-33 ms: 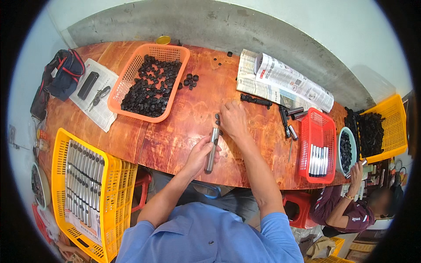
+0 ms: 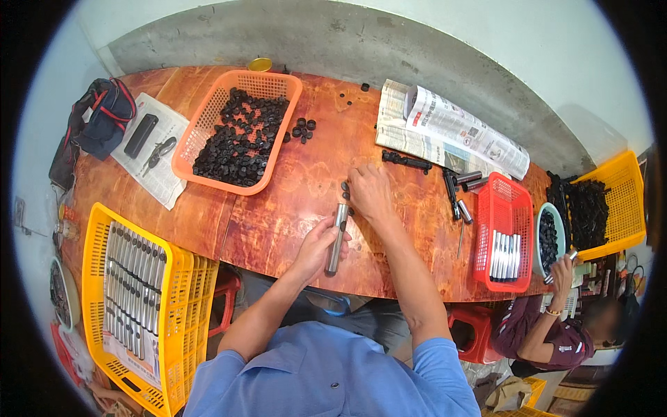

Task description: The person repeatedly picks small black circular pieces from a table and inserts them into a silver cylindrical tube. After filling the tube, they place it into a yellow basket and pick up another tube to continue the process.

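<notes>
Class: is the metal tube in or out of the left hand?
In: the left hand wraps round the metal tube, showing on both sides of it.

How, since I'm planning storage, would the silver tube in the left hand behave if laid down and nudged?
The silver tube would probably roll, given its rounded sides. It is likely stiff, running straight through the left hand. Its shiny surface may be slippery.

This looks like a small assembly workshop. Beyond the fingers [image 2: 356,179] and leftward, an orange basket [image 2: 201,128] holds loose black caps [image 2: 236,149]; to their right, a red basket [image 2: 506,191] keeps metal tubes [image 2: 505,256]. Left of the fingers and nearer, a yellow crate [image 2: 174,313] carries rows of silver-and-black tubes [image 2: 135,278]. Far right, 1 co-worker [image 2: 538,340] holds a part.
</notes>
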`<state>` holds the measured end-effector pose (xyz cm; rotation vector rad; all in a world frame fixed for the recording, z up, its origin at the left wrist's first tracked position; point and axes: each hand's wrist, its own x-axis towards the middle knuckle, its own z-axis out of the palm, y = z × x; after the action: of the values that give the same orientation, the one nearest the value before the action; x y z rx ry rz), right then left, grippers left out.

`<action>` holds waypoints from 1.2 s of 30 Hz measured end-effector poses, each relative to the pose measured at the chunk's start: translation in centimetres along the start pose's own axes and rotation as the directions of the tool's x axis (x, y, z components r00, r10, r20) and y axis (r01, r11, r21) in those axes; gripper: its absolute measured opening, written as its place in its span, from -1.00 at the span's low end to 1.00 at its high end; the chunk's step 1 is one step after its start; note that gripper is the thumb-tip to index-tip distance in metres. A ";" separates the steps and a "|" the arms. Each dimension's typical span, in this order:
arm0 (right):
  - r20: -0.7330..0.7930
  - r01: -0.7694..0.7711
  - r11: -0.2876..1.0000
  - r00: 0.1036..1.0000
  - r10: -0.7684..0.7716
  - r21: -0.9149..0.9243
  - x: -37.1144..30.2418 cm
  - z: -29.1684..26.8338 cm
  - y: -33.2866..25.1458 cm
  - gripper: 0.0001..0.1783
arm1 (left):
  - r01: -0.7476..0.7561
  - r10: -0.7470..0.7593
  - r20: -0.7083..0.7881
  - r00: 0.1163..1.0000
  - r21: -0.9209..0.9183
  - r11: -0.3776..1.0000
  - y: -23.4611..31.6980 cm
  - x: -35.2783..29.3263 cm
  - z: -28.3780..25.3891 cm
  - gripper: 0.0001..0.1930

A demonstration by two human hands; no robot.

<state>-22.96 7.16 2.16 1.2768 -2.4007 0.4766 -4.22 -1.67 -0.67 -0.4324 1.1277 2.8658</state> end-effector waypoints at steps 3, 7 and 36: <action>-0.043 -0.026 0.999 0.999 0.027 0.023 -0.1 0.4 0.2 -0.87 | 0.016 -0.017 -0.018 1.000 -0.008 1.000 0.2 -0.1 0.5 -0.62; -0.061 -0.086 0.989 0.994 0.094 0.116 0.0 -0.7 -0.6 -0.80 | 0.013 -0.013 0.005 1.000 0.004 1.000 0.8 -0.6 0.7 -0.62; 0.338 -0.487 0.792 0.863 0.375 0.367 -12.2 -8.6 -0.4 -0.72 | 0.184 -0.172 0.105 0.980 -0.115 0.976 1.0 -2.0 1.9 -0.58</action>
<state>-14.83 19.60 3.92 0.9675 -2.9318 1.1149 -2.88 -0.97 1.85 -0.3773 0.8523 2.7756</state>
